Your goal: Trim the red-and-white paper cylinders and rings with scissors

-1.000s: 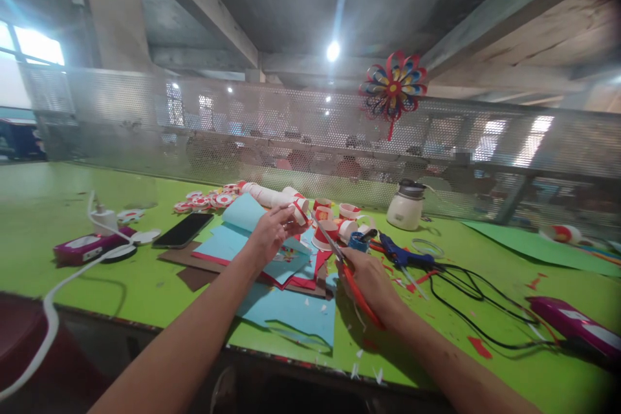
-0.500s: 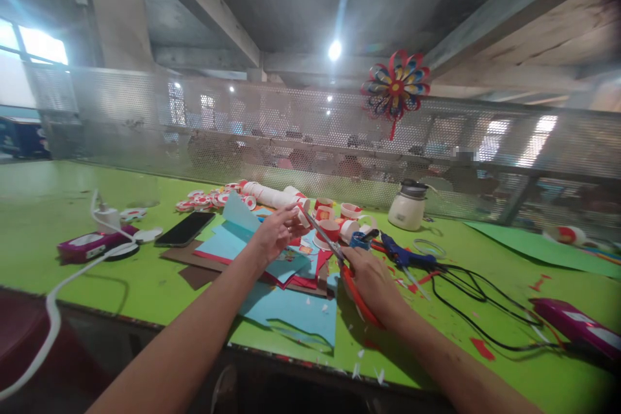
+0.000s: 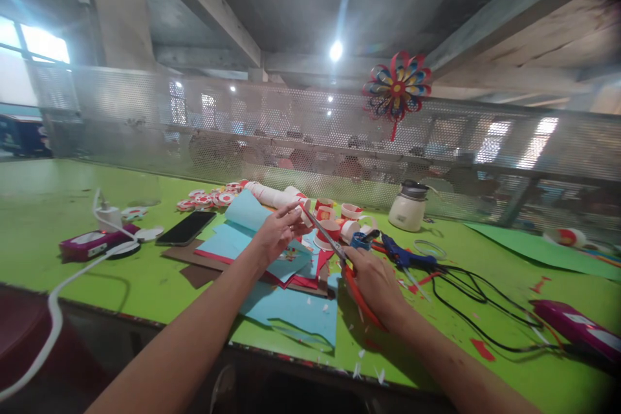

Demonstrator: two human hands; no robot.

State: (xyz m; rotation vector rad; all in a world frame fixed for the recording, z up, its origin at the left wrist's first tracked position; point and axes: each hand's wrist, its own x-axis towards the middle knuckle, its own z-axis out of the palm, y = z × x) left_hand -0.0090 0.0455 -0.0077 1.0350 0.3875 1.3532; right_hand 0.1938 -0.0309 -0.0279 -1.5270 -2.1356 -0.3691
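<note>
My left hand (image 3: 281, 233) is closed on a small red-and-white paper cup piece (image 3: 305, 215), held above the stacked paper. In my right hand (image 3: 373, 281) are scissors (image 3: 356, 294) with orange handles, their blades pointing up and left to the piece. The blade tips meet its edge; whether they are cutting into it I cannot tell. Blue paper sheets (image 3: 291, 314) lie under and in front of my left hand, with red and brown sheets among them. Just behind the blades stand cut red-and-white paper cups (image 3: 328, 231).
A blue glue gun (image 3: 407, 255) with a black cord lies to the right, near a cream jug (image 3: 408, 207). Leftward are a black phone (image 3: 187, 228) and a purple power strip (image 3: 97, 244). Stacked white cups (image 3: 272, 194) lie behind. Paper scraps litter the green table (image 3: 436, 349).
Both hands stay nearly in place, with the cup piece and scissors still held. The scissors' handles and blades appear slightly closer together. The view has shifted very slightly.
</note>
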